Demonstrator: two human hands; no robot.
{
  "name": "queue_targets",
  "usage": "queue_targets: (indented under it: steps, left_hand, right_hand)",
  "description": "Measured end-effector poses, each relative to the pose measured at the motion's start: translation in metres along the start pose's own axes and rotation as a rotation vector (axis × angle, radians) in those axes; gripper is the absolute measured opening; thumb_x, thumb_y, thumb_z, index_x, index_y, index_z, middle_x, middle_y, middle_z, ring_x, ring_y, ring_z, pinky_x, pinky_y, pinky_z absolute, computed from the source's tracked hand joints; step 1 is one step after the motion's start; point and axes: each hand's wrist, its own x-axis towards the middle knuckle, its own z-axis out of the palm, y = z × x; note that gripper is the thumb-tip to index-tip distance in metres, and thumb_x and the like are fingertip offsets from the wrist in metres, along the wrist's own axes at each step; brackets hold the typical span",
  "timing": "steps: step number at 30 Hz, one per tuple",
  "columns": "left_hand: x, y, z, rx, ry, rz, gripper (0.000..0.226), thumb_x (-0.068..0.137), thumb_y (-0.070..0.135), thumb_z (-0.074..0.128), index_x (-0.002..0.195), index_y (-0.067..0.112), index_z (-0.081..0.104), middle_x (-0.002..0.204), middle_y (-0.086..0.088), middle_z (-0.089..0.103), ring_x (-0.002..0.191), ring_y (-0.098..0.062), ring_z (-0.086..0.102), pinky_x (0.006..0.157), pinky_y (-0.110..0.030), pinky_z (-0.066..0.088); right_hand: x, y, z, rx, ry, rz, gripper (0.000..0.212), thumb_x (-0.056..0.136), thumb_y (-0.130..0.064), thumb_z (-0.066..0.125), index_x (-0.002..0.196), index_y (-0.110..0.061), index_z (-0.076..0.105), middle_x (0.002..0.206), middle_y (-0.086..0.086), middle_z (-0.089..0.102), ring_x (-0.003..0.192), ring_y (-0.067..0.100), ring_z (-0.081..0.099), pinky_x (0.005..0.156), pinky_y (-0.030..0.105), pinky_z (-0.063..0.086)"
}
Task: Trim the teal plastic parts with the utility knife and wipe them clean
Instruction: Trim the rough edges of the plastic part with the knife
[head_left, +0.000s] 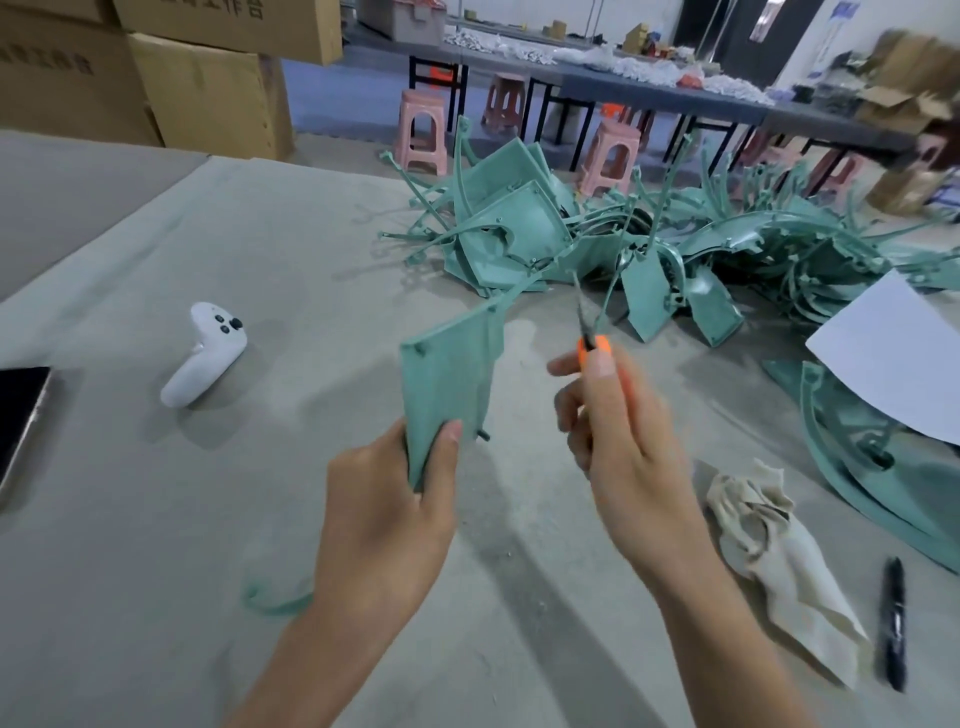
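Note:
My left hand (387, 512) grips the lower end of a flat teal plastic panel (451, 374), holding it upright above the table. To its right, my right hand (618, 441) grips an orange utility knife (597, 349), its thin blade pointing up and away, a short gap from the panel's right edge. A large pile of teal plastic parts (649, 249) lies at the back of the table. A crumpled beige cloth (769, 545) lies to the right of my right hand.
A white controller (205, 353) and a dark phone (18, 421) lie at left. A black marker (894, 623) sits by the cloth. White paper (893, 358) covers curved teal parts (852, 457) at right. A teal offcut (270, 603) lies near my left wrist. Cardboard boxes (156, 67) stand behind.

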Motion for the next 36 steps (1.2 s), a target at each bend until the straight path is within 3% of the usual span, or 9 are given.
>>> queue_targets:
  steps: [3, 9, 13, 18, 21, 24, 26, 34, 36]
  left_hand:
    - [-0.001, 0.008, 0.005, 0.002, -0.013, -0.007, 0.034, 0.092, 0.040, 0.047, 0.062, 0.024, 0.049, 0.054, 0.001, 0.060, 0.044, -0.013, 0.060, 0.052, -0.039, 0.048]
    - [-0.010, 0.011, 0.012, 0.037, 0.003, 0.108, 0.035, 0.092, 0.025, 0.047, 0.061, 0.034, 0.031, 0.046, 0.007, 0.045, 0.058, -0.018, 0.051, 0.052, -0.013, 0.036]
    - [-0.011, 0.011, 0.011, 0.089, 0.003, 0.129, 0.042, 0.086, 0.007, 0.060, 0.067, 0.033, 0.032, 0.046, 0.014, 0.034, 0.042, -0.014, 0.039, 0.050, -0.011, 0.034]
    - [-0.011, 0.016, 0.011, 0.095, 0.032, 0.101, 0.049, 0.092, 0.013, 0.061, 0.066, 0.035, 0.026, 0.046, 0.010, 0.032, 0.045, -0.017, 0.033, 0.051, -0.031, 0.025]
    - [-0.011, 0.016, 0.011, 0.093, 0.052, 0.152, 0.042, 0.093, 0.010, 0.059, 0.068, 0.030, 0.032, 0.050, 0.011, 0.028, 0.060, -0.023, 0.042, 0.051, -0.028, 0.025]
    - [-0.010, 0.014, 0.011, 0.139, 0.117, 0.207, 0.017, 0.087, 0.010, 0.057, 0.070, 0.009, 0.055, 0.053, 0.010, 0.030, 0.059, -0.024, 0.038, 0.052, -0.023, 0.022]
    - [-0.010, 0.011, 0.013, 0.187, 0.160, 0.229, 0.020, 0.089, 0.012, 0.054, 0.073, 0.002, 0.061, 0.048, 0.003, 0.037, 0.062, -0.024, 0.037, 0.053, -0.022, 0.019]
    - [-0.012, 0.007, 0.013, 0.147, 0.186, 0.312, 0.027, 0.090, 0.020, 0.048, 0.067, 0.008, 0.055, 0.053, 0.018, 0.007, 0.057, -0.012, 0.024, 0.047, -0.008, 0.023]
    - [-0.011, 0.004, 0.013, 0.163, 0.189, 0.298, 0.026, 0.090, 0.020, 0.049, 0.066, 0.010, 0.054, 0.053, 0.019, 0.006, 0.058, -0.009, 0.023, 0.048, -0.015, 0.020]
  right_hand:
    - [-0.023, 0.001, 0.011, -0.256, -0.056, -0.152, 0.035, 0.094, -0.064, 0.034, 0.093, -0.032, 0.047, 0.067, -0.014, 0.050, 0.056, 0.008, 0.045, 0.053, 0.020, 0.032]
    - [-0.035, -0.003, 0.022, -0.403, -0.092, -0.215, 0.037, 0.093, -0.069, 0.029, 0.095, -0.035, 0.045, 0.065, -0.015, 0.046, 0.062, 0.010, 0.048, 0.056, 0.025, 0.035]
    - [-0.036, -0.005, 0.023, -0.403, -0.105, -0.235, 0.035, 0.094, -0.067, 0.030, 0.093, -0.035, 0.044, 0.063, -0.015, 0.044, 0.061, 0.012, 0.047, 0.055, 0.025, 0.034]
    - [-0.035, -0.006, 0.018, -0.282, -0.109, -0.224, 0.041, 0.095, -0.069, 0.029, 0.093, -0.033, 0.047, 0.063, -0.017, 0.045, 0.057, 0.012, 0.045, 0.053, 0.019, 0.029]
    - [-0.034, -0.008, 0.016, -0.320, -0.117, -0.249, 0.040, 0.095, -0.069, 0.029, 0.092, -0.033, 0.046, 0.063, -0.013, 0.043, 0.056, 0.015, 0.044, 0.052, 0.020, 0.030]
    - [-0.032, -0.007, 0.014, -0.347, -0.116, -0.260, 0.037, 0.096, -0.066, 0.032, 0.089, -0.032, 0.044, 0.062, -0.011, 0.041, 0.054, 0.016, 0.043, 0.050, 0.020, 0.029]
    - [-0.030, -0.006, 0.012, -0.345, -0.122, -0.264, 0.032, 0.096, -0.064, 0.034, 0.086, -0.035, 0.042, 0.061, -0.011, 0.040, 0.054, 0.016, 0.042, 0.050, 0.019, 0.028]
    - [-0.011, 0.011, 0.009, -0.220, -0.156, -0.199, 0.030, 0.096, -0.056, 0.041, 0.078, -0.033, 0.042, 0.058, -0.003, 0.035, 0.050, 0.008, 0.032, 0.049, 0.021, 0.026]
    - [-0.009, 0.012, 0.009, -0.211, -0.171, -0.205, 0.028, 0.097, -0.056, 0.042, 0.077, -0.035, 0.041, 0.058, -0.006, 0.034, 0.050, 0.008, 0.031, 0.049, 0.020, 0.025]
